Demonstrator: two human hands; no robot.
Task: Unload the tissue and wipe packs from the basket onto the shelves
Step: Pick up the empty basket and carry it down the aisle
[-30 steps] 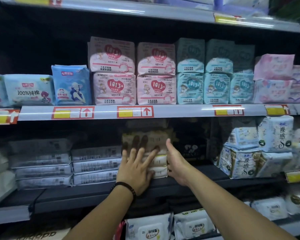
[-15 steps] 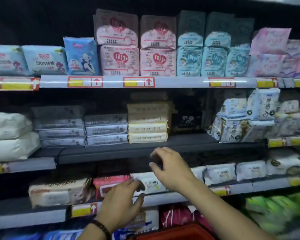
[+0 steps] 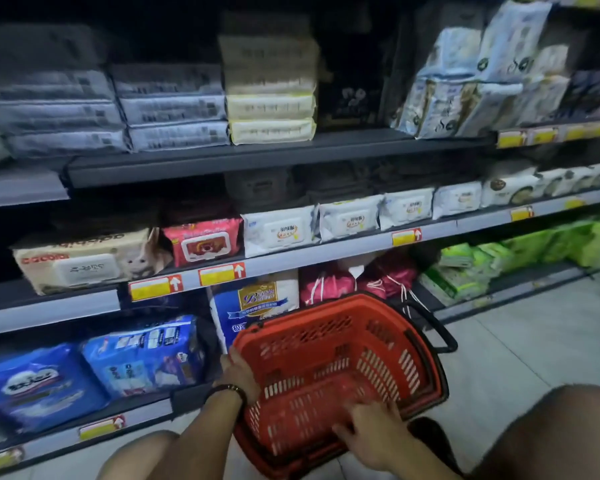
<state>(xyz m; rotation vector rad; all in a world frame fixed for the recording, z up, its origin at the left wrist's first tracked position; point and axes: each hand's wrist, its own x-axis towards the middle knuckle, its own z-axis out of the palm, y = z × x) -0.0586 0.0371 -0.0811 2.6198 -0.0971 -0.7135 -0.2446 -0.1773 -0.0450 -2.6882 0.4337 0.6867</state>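
Down on the pale tiled floor (image 3: 520, 358) sits the red basket (image 3: 326, 336), tipped toward the person, so its slotted walls and bottom face the camera; its black handle (image 3: 439, 329) hangs off the far right side. Directly behind it, on the lowest shelf, are a blue-and-white pack (image 3: 257, 306) and pink drawstring bags (image 3: 326, 284), with blue packs (image 3: 139, 355) to the left and green packs (image 3: 482, 266) to the right. One shelf (image 3: 326, 252) up, white wipe packs (image 3: 278, 232) stand in a row beside a red wipe pack (image 3: 203, 242) and a beige lidded pack (image 3: 84, 263). Higher again, cream packs (image 3: 271, 109) are stacked between grey packs (image 3: 174, 109) and white bagged packs (image 3: 465, 98).

The left hand (image 3: 238, 374), with a dark wristband (image 3: 227, 389), has its grip closed over the basket's left rim. The right hand (image 3: 371, 434) reaches inside the basket, its grip apart, fingers spread and blurred just over the bottom, holding nothing. Both forearms slant forward and down from the lower edge, and a bare knee (image 3: 551, 431) shows at lower right.
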